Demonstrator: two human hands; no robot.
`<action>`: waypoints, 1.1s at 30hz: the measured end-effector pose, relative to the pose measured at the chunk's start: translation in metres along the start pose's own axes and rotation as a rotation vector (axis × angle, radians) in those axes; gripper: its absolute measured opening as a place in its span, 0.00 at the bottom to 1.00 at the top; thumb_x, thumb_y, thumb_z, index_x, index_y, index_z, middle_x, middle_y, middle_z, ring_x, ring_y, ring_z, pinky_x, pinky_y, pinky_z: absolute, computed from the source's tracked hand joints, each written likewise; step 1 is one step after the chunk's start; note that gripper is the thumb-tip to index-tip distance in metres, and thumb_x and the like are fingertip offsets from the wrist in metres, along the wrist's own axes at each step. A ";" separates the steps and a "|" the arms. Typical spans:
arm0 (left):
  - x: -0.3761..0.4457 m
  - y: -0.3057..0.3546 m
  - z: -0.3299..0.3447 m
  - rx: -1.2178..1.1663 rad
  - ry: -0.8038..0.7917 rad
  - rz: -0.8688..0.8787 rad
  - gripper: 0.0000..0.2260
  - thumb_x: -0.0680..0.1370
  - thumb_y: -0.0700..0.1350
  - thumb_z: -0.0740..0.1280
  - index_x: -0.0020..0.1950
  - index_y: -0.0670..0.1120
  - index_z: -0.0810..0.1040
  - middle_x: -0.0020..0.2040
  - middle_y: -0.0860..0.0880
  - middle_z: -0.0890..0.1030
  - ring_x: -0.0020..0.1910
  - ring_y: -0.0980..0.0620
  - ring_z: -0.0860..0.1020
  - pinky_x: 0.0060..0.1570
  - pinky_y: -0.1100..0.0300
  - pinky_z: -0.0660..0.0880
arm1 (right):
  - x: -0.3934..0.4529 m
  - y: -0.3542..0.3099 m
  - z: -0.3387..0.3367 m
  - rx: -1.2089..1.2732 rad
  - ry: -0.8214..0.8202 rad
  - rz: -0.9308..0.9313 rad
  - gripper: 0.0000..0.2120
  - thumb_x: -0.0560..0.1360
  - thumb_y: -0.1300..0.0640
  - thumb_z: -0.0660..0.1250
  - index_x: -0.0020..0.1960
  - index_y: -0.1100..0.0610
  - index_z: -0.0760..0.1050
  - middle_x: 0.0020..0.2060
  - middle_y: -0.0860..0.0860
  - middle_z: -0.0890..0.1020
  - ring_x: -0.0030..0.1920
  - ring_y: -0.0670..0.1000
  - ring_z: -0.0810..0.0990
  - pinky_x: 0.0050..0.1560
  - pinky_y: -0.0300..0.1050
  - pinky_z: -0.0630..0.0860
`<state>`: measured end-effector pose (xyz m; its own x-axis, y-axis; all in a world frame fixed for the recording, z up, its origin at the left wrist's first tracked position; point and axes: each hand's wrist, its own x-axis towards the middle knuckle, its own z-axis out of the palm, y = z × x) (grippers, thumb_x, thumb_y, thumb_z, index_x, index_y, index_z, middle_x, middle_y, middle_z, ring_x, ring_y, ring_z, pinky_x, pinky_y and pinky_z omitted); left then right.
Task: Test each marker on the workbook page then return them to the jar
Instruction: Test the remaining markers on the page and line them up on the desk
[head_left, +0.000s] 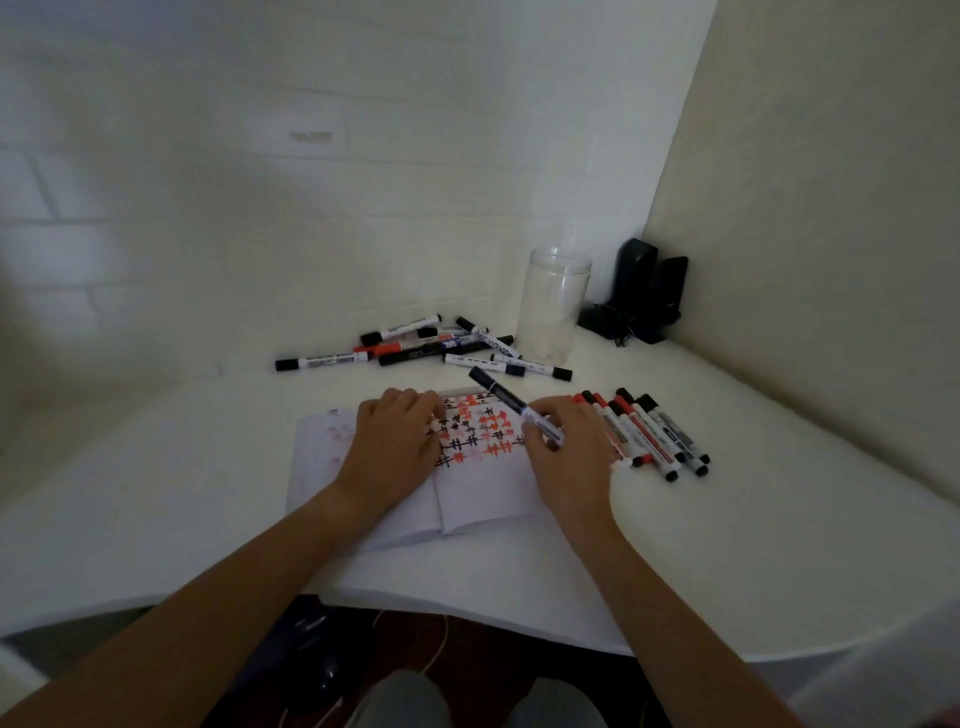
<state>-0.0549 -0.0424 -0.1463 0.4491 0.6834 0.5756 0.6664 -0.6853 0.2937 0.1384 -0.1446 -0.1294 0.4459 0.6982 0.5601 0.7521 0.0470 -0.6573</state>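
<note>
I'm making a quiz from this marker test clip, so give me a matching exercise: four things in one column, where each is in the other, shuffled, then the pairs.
Things
1. jar
2. held marker
3. left hand
4. row of markers

Places
A. on the table right of the workbook
B. gripped by the right hand
C. upright behind the loose marker pile
D. resting on the workbook page

Pairs: 1-C, 2-B, 3-D, 4-A

open workbook (467, 488) with red-black marks, capped marker (514, 408) above it, empty jar (553, 306) behind
</note>
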 end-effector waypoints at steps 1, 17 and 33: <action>0.003 0.007 0.004 0.035 0.002 0.048 0.10 0.76 0.43 0.69 0.55 0.52 0.75 0.51 0.52 0.77 0.53 0.49 0.73 0.56 0.52 0.65 | 0.000 0.005 -0.010 0.004 0.027 0.001 0.09 0.78 0.61 0.71 0.57 0.54 0.80 0.49 0.49 0.79 0.47 0.44 0.73 0.47 0.23 0.65; 0.008 0.299 0.131 -0.481 -0.467 0.584 0.11 0.77 0.40 0.62 0.56 0.50 0.77 0.56 0.49 0.76 0.56 0.47 0.73 0.53 0.46 0.73 | -0.087 0.141 -0.244 -0.247 0.397 0.406 0.08 0.79 0.55 0.68 0.58 0.52 0.76 0.42 0.49 0.79 0.39 0.48 0.77 0.39 0.44 0.72; -0.005 0.347 0.161 -0.561 -0.445 0.537 0.09 0.77 0.42 0.62 0.53 0.52 0.78 0.55 0.54 0.77 0.56 0.52 0.72 0.55 0.53 0.68 | -0.224 0.255 -0.224 -0.311 0.175 0.886 0.08 0.79 0.56 0.70 0.56 0.57 0.74 0.46 0.54 0.83 0.43 0.53 0.82 0.38 0.42 0.73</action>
<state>0.2699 -0.2433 -0.1699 0.8836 0.1894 0.4282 -0.0368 -0.8835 0.4669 0.3392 -0.4493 -0.3093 0.9626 0.2707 0.0070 0.1902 -0.6573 -0.7293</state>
